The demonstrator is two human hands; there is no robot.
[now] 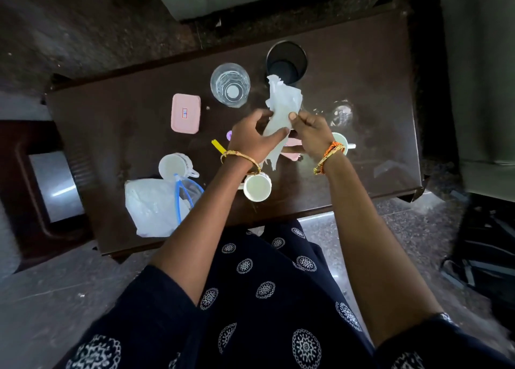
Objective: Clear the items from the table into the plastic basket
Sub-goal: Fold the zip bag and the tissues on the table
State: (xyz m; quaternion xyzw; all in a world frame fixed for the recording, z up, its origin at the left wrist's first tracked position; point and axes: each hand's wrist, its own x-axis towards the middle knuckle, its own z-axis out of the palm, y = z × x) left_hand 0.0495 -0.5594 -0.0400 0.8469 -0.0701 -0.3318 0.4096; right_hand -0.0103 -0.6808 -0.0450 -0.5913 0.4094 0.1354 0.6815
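Head view, looking down over the dark brown table (362, 70).

Both hands are raised above the middle of the table and hold 1 crumpled white paper napkin (281, 109) between them. Left hand (252, 140): fingers and thumb curled round the lower part of the napkin, gripping it; gold bangle (241, 159) on that wrist. Right hand (310, 134): thumb and curled fingers pinch the napkin's right edge; orange and gold thread band (330, 154) on that wrist. The napkin stands roughly upright, its top overlapping the near rim of the dark cup as seen from here; its ragged lower end hangs below the left palm.

Items on the table:
- clear drinking glass (230, 85), upright, left of the napkin
- dark cup (286, 62), upright, far side, just right of the glass
- pink lidded box (185, 113), left of the hands
- yellow stick-like item (218, 146), just left of the left wrist
- white cup (175, 165) near the left front, touching the white plastic bag (152, 207); a blue cord (178, 195) lies over the bag
- white cup (257, 188) below the left wrist, mouth up
- pale green cup (342, 142), partly hidden behind the right wrist
- pink objects under the hands, too covered to identify

Plastic basket: cannot tell its location from this view.
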